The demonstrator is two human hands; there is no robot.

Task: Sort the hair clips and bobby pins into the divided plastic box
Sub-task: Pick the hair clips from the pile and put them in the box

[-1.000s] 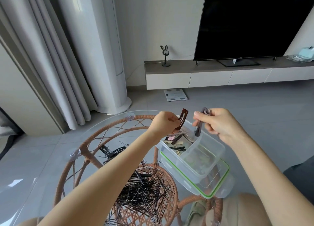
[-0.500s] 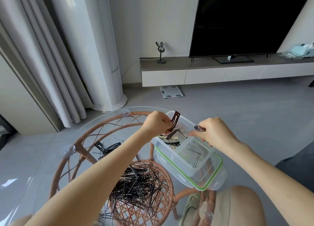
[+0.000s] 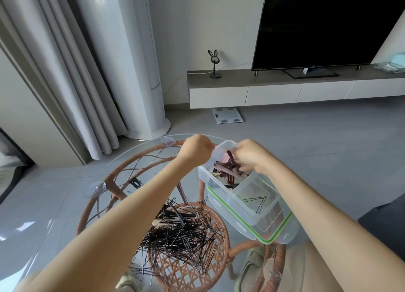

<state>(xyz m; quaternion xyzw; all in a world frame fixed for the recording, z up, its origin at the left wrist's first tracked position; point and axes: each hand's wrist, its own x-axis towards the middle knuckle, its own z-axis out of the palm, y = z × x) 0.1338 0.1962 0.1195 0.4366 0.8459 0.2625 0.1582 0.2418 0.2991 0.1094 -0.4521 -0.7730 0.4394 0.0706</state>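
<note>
Right hand (image 3: 252, 157) sets a brown clip (image 3: 231, 160) into the box (image 3: 245, 206), fingers pinched on it. Left hand (image 3: 197, 149) curled at the rim; its grip I cannot tell. Next, likely: release, then pins (image 3: 182, 232).

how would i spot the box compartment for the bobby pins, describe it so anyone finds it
Start at the round glass table and find the clear plastic box resting on a green-rimmed lid. The bobby pin compartment is the section nearer the person. It holds only a few thin black pins, while the far section is crowded with coloured clips.
</note>
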